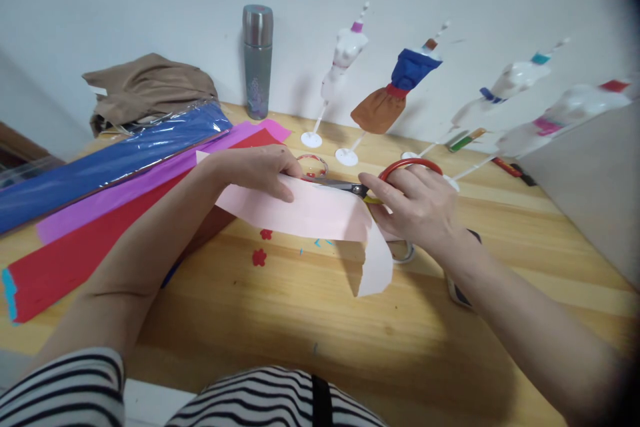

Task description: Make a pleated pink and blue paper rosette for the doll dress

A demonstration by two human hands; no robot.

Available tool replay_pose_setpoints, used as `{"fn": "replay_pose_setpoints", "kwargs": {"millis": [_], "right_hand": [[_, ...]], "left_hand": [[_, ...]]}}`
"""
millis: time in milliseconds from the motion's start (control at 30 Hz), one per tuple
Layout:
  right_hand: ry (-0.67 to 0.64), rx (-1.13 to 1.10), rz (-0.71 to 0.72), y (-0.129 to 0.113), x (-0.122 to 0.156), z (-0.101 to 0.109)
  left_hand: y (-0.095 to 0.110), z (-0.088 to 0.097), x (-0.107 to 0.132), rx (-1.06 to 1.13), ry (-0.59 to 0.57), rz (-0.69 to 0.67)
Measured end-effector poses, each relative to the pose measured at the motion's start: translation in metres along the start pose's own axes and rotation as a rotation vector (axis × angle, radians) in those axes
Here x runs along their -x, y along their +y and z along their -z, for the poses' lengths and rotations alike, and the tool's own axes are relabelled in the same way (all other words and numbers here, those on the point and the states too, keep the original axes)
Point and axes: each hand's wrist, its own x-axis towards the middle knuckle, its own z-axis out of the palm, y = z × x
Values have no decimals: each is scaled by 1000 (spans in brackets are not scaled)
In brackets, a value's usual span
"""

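My left hand [263,170] pinches a strip of pale pink paper [305,210] between thumb and fingers, above the table. The strip's right end curls down toward the tabletop. My right hand [417,203] grips red-handled scissors [410,162], whose blades lie along the strip's upper edge and point toward my left hand. Part of the lower handle is hidden by my fingers. Below the strip, two small red paper flowers [259,257] lie on the wooden table [300,320], with tiny blue scraps close by.
Left lie red paper [80,267], purple paper [125,197], a blue wrapped roll [115,157] and brown cloth [155,87]. A flask [258,63] and small dress forms on stands, one wearing a blue top [413,70], stand along the wall. A phone [461,297] lies under my right forearm.
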Motion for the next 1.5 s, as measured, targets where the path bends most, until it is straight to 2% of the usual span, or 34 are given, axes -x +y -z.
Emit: {"fn": "replay_pose_setpoints", "kwargs": {"millis": [467,1033,1333,1500], "right_hand": [[1,-42,34,3,3,-4],[30,-69,-39,-3,-1,-10],[-39,-78,-6,-3,1,-6],[4,-112,-41,-3,2,-6]], "left_hand": [[-4,0,0,42,1,5],[-3,-1,-2,33,6,-18],[-5,-3,-4,7,26,-39],[-2,6,1,-23,-9,93]]}}
